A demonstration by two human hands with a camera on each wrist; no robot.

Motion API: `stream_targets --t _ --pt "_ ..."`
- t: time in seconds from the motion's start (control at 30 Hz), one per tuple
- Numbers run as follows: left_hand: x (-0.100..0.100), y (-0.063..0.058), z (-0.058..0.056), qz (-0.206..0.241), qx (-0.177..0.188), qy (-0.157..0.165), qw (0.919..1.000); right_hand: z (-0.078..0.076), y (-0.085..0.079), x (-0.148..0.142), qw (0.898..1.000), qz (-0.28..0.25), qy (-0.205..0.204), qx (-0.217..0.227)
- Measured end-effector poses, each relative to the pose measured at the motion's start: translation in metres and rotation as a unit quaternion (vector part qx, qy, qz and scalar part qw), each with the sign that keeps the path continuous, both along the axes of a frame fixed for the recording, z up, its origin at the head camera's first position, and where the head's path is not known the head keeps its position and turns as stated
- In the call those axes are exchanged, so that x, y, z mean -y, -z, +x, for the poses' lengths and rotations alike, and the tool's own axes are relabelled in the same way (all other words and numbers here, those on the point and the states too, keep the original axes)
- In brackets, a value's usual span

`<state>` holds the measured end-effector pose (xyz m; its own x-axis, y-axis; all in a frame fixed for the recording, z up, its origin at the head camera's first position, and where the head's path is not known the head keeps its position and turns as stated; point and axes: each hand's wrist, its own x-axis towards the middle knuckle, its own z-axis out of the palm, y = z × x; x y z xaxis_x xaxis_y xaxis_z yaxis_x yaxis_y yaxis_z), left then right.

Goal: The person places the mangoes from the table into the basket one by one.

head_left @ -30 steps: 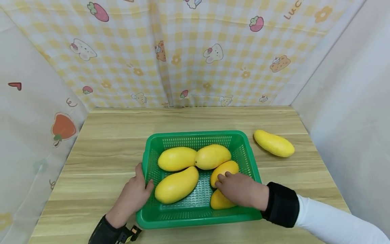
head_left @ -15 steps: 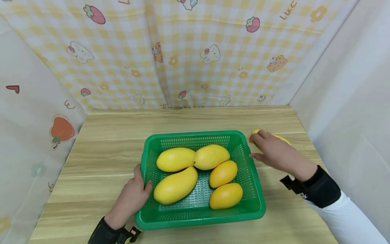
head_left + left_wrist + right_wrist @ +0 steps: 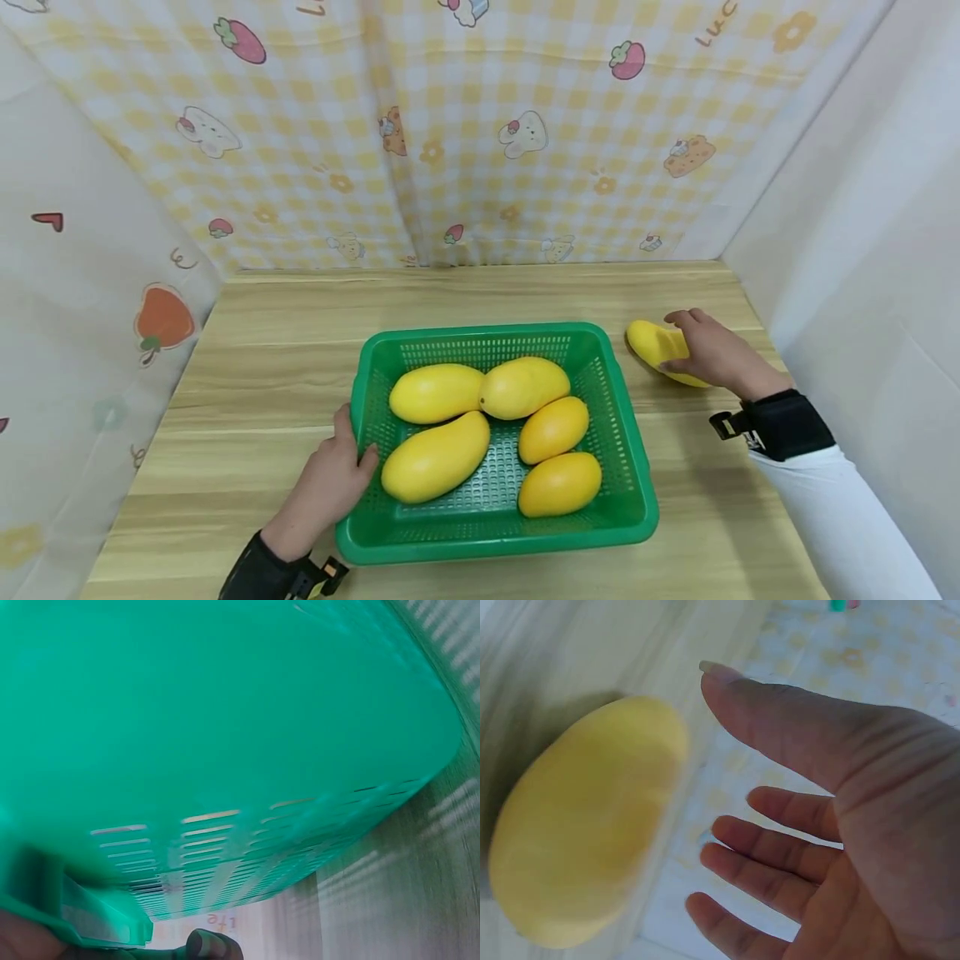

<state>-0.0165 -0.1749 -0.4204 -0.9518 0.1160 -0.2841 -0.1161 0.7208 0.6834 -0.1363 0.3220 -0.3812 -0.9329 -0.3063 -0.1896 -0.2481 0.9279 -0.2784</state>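
A green plastic basket [image 3: 495, 550] holds several yellow mangoes, among them a large mango [image 3: 435, 458] at the front left and a smaller mango [image 3: 560, 485] at the front right. My left hand [image 3: 326, 482] grips the basket's left rim, thumb on the inner side. In the left wrist view the basket's slotted wall [image 3: 225, 735] fills most of the picture. Beyond the basket's right side, a long yellow mango [image 3: 651, 340] lies on the table. Over its right part hovers my right hand [image 3: 712, 354], fingers spread; in the right wrist view a gap separates hand and mango [image 3: 585, 817].
The basket stands on a wood-grain table [image 3: 285, 333]. A yellow checked cloth [image 3: 465, 167] hangs behind the table's back edge. White cloth walls [image 3: 862, 250] close off both sides.
My right hand has left the smaller mango in the basket, moved right to the long mango outside, then drawn slightly back and right above it. My left hand stays on the rim.
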Motion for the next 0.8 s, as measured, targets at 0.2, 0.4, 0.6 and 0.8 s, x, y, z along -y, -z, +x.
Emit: stream_targets --t 0.2,0.4,0.6,0.8 --pt "0.000 0.001 0.001 0.003 0.000 -0.003 1.0000 -0.010 0.010 -0.009 0.999 0.027 0.007 0.022" --pt "-0.001 0.002 0.001 0.002 0.000 -0.003 1.0000 -0.012 0.015 -0.018 0.997 0.043 0.012 0.055" --pt "-0.001 0.001 0.001 0.003 -0.002 -0.004 1.0000 -0.011 0.019 -0.023 0.996 0.045 0.007 0.075" --pt "-0.001 0.000 0.000 0.000 -0.004 -0.004 1.0000 -0.012 0.017 -0.023 0.996 0.048 0.004 0.079"
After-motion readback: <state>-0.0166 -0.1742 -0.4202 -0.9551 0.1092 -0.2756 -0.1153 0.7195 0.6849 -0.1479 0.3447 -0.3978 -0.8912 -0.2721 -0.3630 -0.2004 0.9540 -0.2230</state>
